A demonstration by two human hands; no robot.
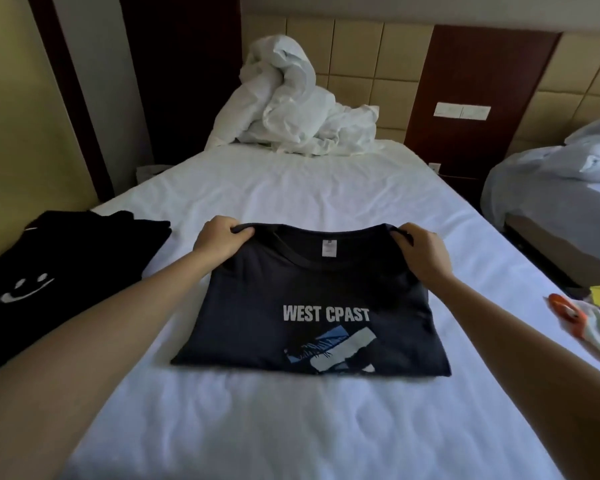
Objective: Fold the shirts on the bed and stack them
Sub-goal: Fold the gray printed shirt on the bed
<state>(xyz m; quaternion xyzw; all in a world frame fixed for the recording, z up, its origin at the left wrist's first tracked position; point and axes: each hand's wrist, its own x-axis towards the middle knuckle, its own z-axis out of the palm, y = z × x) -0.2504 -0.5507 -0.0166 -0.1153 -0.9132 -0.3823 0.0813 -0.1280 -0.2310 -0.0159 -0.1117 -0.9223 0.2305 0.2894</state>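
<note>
- The navy shirt (312, 306) is being handled at the middle of the bed (291, 188), print up, with its collar edge lying away from the person and its folded edge toward them.
- Its two far corners are being pinched, one by the left hand (219, 242) and the other by the right hand (421, 252), with fingers curled round the cloth.
- A folded black shirt (66, 271) is being seen at the bed's left side, nearer the left hand and apart from the navy one.
- The coming move is being judged as a carry leftward onto it, perhaps after one more fold toward the body.
- A light garment (596, 327) is being seen unfolded at the right edge.
</note>
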